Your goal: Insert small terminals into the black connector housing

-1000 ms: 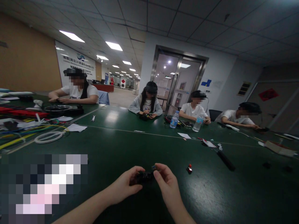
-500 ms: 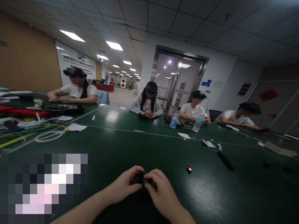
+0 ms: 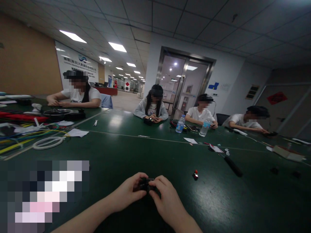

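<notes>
Both hands meet low in the middle of the view, around a small black object (image 3: 145, 184) whose exact kind I cannot make out. My left hand (image 3: 130, 191) grips its left side, fingers behind and thumb in front. On the other side, my right hand (image 3: 166, 196) closes its thumb and fingers on the right end. Much of the object is hidden by the fingers. A small red and black piece (image 3: 195, 175) lies on the green table (image 3: 116, 155), to the right of my hands.
A black-handled tool (image 3: 233, 166) lies farther right. Two water bottles (image 3: 180, 124) stand beyond it, near an open cardboard box (image 3: 288, 153) at right. Cables and a coiled white hose (image 3: 48, 142) crowd the left, near a wrench (image 3: 95, 123). Several people with headsets sit across the table.
The view has shifted slightly. Both hands keep hold of the small black object, which looks slightly turned between the fingers. The red and black piece has stayed on the table.
</notes>
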A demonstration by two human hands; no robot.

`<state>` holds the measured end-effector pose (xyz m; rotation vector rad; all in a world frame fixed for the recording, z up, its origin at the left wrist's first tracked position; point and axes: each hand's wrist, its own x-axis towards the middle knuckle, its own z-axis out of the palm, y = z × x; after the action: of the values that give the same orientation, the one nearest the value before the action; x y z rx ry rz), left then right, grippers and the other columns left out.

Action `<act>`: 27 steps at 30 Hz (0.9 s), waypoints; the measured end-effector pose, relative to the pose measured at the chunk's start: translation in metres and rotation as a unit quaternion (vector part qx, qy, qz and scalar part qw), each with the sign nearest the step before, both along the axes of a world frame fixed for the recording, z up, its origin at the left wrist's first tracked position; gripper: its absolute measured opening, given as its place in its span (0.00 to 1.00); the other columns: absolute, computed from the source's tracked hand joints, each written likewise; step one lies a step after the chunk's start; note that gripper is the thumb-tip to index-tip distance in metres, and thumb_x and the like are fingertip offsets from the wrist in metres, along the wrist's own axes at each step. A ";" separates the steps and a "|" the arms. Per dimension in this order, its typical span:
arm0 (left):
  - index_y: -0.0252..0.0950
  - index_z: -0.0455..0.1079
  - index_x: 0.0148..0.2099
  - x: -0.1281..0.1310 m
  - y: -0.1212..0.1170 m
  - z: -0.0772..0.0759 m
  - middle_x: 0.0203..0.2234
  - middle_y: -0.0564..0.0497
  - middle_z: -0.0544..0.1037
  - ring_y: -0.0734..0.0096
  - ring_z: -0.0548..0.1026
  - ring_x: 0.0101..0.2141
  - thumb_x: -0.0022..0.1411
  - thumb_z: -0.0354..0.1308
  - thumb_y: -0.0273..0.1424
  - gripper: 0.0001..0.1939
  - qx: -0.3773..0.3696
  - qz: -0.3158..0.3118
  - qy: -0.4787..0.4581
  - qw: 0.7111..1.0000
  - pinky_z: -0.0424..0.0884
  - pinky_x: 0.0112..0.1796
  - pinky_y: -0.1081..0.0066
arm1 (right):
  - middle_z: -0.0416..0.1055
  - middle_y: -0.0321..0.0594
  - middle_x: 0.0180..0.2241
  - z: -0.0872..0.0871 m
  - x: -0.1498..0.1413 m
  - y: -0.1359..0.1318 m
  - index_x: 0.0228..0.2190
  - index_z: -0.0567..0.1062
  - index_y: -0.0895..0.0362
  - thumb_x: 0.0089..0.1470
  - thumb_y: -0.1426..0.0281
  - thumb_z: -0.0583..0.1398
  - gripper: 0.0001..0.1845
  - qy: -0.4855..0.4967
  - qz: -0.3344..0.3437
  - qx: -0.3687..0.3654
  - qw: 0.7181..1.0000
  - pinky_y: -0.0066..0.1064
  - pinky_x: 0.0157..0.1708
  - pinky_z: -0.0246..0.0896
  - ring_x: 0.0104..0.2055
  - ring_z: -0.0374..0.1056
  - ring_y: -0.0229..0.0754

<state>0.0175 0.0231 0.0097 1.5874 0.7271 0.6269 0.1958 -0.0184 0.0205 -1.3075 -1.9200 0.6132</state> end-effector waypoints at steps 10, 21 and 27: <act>0.38 0.59 0.47 0.001 0.005 -0.009 0.33 0.54 0.70 0.71 0.70 0.32 0.52 0.56 0.27 0.19 0.002 0.008 -0.013 1.000 0.66 0.34 0.69 | 0.67 0.37 0.37 0.004 -0.001 0.000 0.32 0.73 0.47 0.45 0.75 0.58 0.12 -0.021 -0.008 0.033 0.999 0.36 0.39 0.54 0.41 0.60 0.45; 0.39 0.59 0.47 0.001 0.004 -0.006 0.39 0.52 0.70 0.65 0.69 0.42 0.52 0.56 0.26 0.19 0.011 -0.011 -0.051 0.999 0.63 0.43 0.64 | 0.59 0.37 0.51 -0.003 -0.001 -0.002 0.45 0.64 0.47 0.40 0.73 0.60 0.28 -0.068 -0.033 -0.020 0.997 0.37 0.52 0.49 0.53 0.54 0.44; 0.41 0.57 0.47 0.000 0.003 -0.004 0.41 0.52 0.69 0.65 0.69 0.43 0.51 0.55 0.22 0.21 0.016 -0.026 -0.063 0.998 0.64 0.44 0.62 | 0.62 0.37 0.50 -0.011 0.001 0.003 0.50 0.60 0.50 0.43 0.75 0.56 0.29 -0.043 -0.027 -0.048 0.998 0.37 0.52 0.50 0.52 0.57 0.42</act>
<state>0.0176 0.0265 0.0053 1.5755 0.5840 0.6962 0.1968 -0.0158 0.0091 -1.4620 -1.9379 0.6390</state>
